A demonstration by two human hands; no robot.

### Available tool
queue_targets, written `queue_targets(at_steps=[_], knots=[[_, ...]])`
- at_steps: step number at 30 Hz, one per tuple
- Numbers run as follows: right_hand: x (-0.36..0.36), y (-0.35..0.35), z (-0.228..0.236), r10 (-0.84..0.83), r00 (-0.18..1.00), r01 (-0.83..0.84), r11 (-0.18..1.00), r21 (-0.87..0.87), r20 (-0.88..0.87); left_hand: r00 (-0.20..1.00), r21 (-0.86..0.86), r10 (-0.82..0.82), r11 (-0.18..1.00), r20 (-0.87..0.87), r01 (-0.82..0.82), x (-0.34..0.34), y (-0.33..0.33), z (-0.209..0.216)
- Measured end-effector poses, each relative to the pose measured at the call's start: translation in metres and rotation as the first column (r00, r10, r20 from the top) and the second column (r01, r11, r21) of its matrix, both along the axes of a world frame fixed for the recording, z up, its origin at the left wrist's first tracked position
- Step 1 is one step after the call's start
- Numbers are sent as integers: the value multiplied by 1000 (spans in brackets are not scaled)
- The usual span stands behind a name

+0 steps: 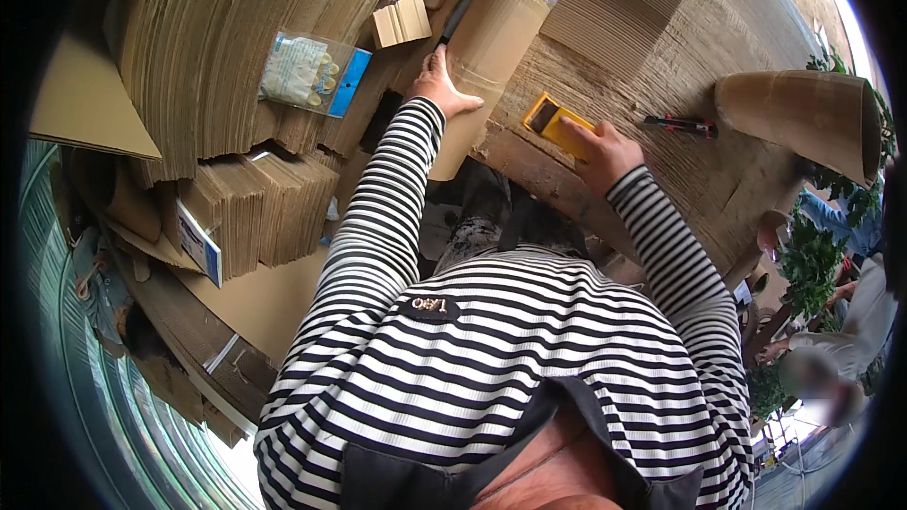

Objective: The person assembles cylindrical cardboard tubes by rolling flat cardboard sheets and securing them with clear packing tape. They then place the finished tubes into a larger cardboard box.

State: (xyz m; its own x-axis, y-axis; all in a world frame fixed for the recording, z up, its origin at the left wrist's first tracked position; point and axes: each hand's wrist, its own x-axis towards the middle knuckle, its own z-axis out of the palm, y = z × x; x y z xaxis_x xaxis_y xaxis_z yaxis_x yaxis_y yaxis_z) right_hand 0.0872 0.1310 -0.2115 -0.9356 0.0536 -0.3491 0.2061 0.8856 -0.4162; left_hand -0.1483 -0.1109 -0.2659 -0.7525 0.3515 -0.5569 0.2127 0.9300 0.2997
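My left hand (pixel 444 85) lies spread on a tan cardboard piece (pixel 496 33), its thumb stretched out to the right and its fingers along the left edge. Clear plastic film shows at the piece's far end, and its near end reaches over the table edge. On the wooden table to the right, my right hand (pixel 609 153) is closed on a yellow plastic tool (pixel 559 128) with a dark inset at its left end. The tool's exact kind is unclear. Right of it lies a red and black utility knife (pixel 682 126).
Tall cardboard stacks (pixel 222 66) stand at the left, with a clear packet (pixel 307 74) leaning on them. A corrugated sheet stack (pixel 624 0) lies at the back. A curved cardboard roll (pixel 798 118) sits at the right, near green leaves (pixel 812 260) and another person (pixel 850 316).
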Motion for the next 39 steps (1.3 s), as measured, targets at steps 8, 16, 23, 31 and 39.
queue_targets(at_steps=[8,16,23,31,39], knots=[[-57,-10,-37,30,992,-31,1000,-1,118,999,23,-48,999,15,48,-14,-9,-4],[-73,0,-28,40,990,-31,997,-68,135,995,215,-64,976,82,45,-16,-15,-6],[-34,28,-2,85,994,-94,985,-144,-70,700,607,-25,520,714,-601,28,-56,-53],[-56,-6,-6,136,988,-147,975,-165,-72,993,-81,-45,996,-112,36,50,-1,29],[-25,19,24,196,972,-205,977,-62,-127,999,-179,-7,984,-47,-2,44,2,26]])
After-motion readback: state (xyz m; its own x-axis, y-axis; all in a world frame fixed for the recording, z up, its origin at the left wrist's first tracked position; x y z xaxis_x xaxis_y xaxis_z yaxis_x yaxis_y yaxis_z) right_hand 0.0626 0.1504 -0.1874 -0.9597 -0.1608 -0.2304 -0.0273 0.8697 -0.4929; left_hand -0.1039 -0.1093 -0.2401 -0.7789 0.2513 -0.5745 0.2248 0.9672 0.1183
